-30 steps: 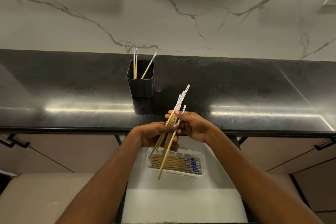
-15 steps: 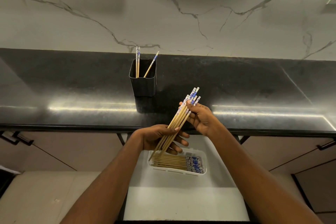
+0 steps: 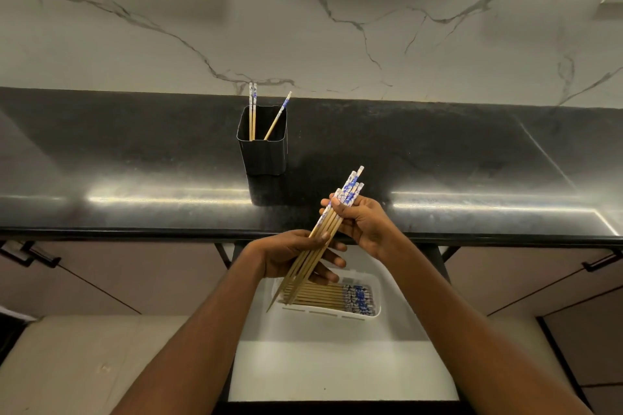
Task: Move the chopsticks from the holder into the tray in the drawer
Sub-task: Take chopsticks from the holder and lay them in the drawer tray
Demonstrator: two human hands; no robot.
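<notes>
Two hands are holding a bundle of chopsticks (image 3: 324, 229) slantwise above an open white drawer (image 3: 337, 371). The right hand (image 3: 365, 226) is curling its fingers round the blue-and-white patterned tops. The left hand (image 3: 293, 256) is cradling the plain bamboo shafts on outstretched fingers, its thumb pressing on top. The pointed tips are hanging over the left end of a white plastic tray (image 3: 367, 276) with a slotted near wall. In the tray more sticks (image 3: 317, 296) are lying flat, side by side, with their patterned ends to the right. Farther off, a black rounded-square holder (image 3: 263, 155) is standing on the glossy, speckled black table (image 3: 438, 162), with three sticks (image 3: 253, 111) leaning inside. A grey-veined white marble wall (image 3: 337, 27) is rising behind. Matte cabinet fronts (image 3: 135, 280) with dark handles (image 3: 33, 253) are flanking the drawer.
</notes>
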